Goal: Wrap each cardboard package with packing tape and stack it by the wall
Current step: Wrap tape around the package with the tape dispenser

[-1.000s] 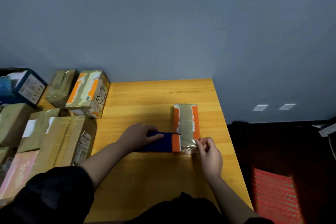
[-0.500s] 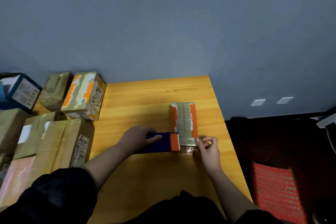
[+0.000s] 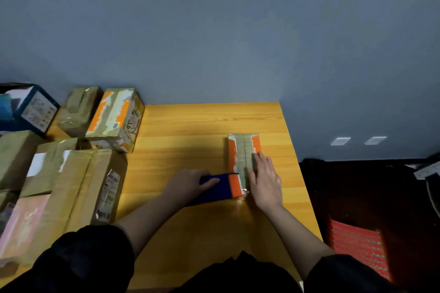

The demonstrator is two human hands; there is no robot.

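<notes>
Right hand [image 3: 263,179] now flat on orange package [image 3: 240,154], left hand [image 3: 188,184] gripping blue dispenser [image 3: 215,188]; taped boxes [image 3: 95,173] leftward.

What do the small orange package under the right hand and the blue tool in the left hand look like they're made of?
Orange package: apparently printed cardboard, with glossy, translucent tan tape strips running lengthwise; the near end shines like film. Blue tool: looks like matte plastic with an orange front, probably a tape dispenser; the left hand covers much of it, so this is uncertain.
</notes>
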